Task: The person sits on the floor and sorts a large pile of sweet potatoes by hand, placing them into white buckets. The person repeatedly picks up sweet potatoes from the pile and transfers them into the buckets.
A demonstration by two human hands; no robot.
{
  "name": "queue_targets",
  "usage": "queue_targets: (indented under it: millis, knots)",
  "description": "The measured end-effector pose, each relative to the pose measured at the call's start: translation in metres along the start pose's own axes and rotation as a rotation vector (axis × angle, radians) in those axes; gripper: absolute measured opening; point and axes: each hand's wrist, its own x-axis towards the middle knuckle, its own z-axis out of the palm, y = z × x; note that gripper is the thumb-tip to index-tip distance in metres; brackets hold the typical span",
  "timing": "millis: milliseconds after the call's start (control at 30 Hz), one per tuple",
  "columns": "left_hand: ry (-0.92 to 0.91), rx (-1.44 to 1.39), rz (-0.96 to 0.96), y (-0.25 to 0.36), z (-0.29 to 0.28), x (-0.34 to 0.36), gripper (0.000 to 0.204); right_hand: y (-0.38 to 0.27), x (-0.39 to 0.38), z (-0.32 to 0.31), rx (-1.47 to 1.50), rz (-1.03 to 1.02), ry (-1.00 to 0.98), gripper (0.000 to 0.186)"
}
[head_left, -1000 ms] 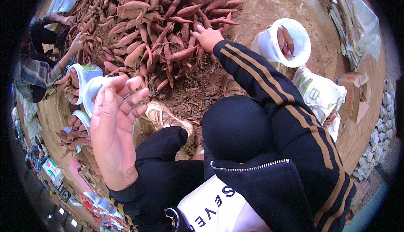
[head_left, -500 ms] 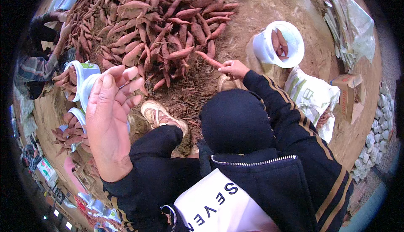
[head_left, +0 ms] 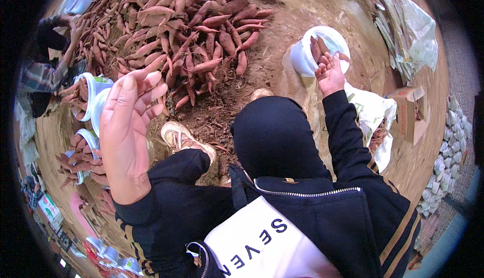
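My right hand (head_left: 330,74) is over the near rim of a white bucket (head_left: 297,58), its fingers loose and apart. Reddish sweet potatoes (head_left: 316,50) stand inside the bucket, and one more lies by my fingertips at the right side, seemingly not gripped. Raised on the left, close to the camera, my left hand (head_left: 126,127) is empty with its palm turned inward and fingers spread and slightly bent. Beyond it spreads a large heap of sweet potatoes (head_left: 201,31) with soil on them.
Light-blue buckets (head_left: 93,96) filled with sweet potatoes stand at my left. Another person's arm (head_left: 65,58) reaches to the heap at far left. On the right are a white sack (head_left: 370,106), a cardboard box (head_left: 406,114) and plastic sheeting (head_left: 421,36). My shoe (head_left: 184,139) rests on loose soil.
My right hand has moved right from the heap's edge to the bucket, and its fingers have loosened from the sweet potato they held. My left hand stays raised, much the same.
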Motion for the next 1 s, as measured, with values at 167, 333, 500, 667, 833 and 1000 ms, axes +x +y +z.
queue_targets:
  millis: [167, 333, 500, 667, 833, 1000]
  knots:
    - [0.038, -0.021, 0.005, 0.005, -0.013, -0.002, 0.032, 0.08, 0.008, 0.097, -0.863, 0.09, -0.564, 0.024]
    - [0.03, 0.037, -0.016, 0.004, -0.017, 0.005, 0.036, 0.205, 0.011, 0.174, -1.819, -0.619, -1.279, 0.022]
    - [0.073, 0.037, -0.01, 0.005, -0.021, 0.009, 0.034, 0.256, 0.006, 0.193, -2.071, -0.758, -1.148, 0.017]
    - [0.088, 0.06, -0.042, -0.002, -0.025, 0.017, 0.03, 0.234, 0.004, 0.172, -1.843, -0.526, -1.083, 0.039]
    - [0.199, 0.436, 0.057, -0.017, -0.034, 0.03, 0.027, 0.17, -0.069, 0.196, -1.255, -0.508, -1.286, 0.048]
    - [0.194, 1.098, 0.206, -0.029, -0.019, 0.037, 0.036, 0.098, -0.12, 0.215, -1.289, -1.062, -1.424, 0.049]
